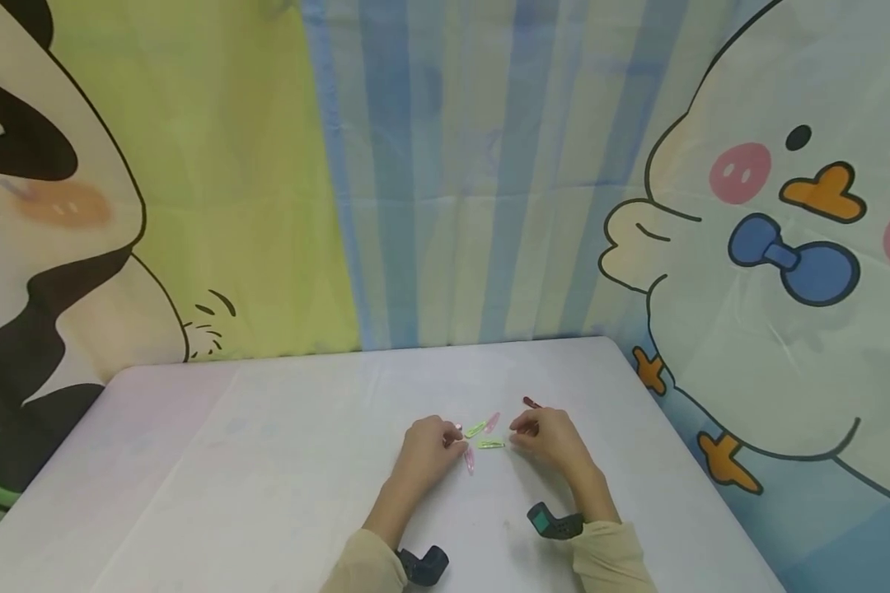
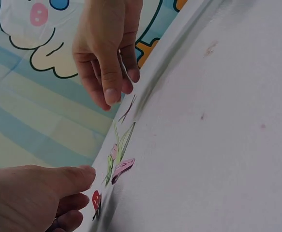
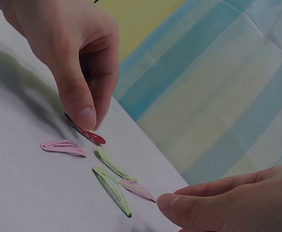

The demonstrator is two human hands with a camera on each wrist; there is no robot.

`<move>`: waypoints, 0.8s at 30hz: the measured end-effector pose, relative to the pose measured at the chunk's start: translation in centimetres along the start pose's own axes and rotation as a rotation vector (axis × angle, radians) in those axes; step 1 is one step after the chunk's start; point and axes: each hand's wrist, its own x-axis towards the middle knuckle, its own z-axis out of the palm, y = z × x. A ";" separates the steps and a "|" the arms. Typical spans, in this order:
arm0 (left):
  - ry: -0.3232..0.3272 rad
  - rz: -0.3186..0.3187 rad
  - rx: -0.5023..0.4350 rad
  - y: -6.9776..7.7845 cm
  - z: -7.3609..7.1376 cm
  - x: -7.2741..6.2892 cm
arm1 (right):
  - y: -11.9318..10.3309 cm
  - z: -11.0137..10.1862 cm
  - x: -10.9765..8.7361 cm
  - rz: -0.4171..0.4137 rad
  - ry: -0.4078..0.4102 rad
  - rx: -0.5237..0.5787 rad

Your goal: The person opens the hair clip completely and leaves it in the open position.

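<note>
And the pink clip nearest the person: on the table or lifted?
On the table: the pink clip rests on its white surface, ungripped.

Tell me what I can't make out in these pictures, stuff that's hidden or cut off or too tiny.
- Red clip, right wrist view: partly covered by the left hand, so its grip is unclear.
- Dark red piece, head view: its near end meets the right hand, which may hide more.
- Marks, left wrist view: too small and blurred to identify.

left sleeve (image 1: pixel 365 563): beige | right sleeve (image 1: pixel 612 557): beige | left wrist-unit (image 1: pixel 427 567): black | right wrist-unit (image 1: pixel 562 526): black, teal patch (image 1: pixel 540 520)
</note>
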 end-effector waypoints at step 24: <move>-0.141 0.282 0.013 -2.0 0.6 0.4 | -4.0 3.4 -2.4 -0.146 0.002 -0.175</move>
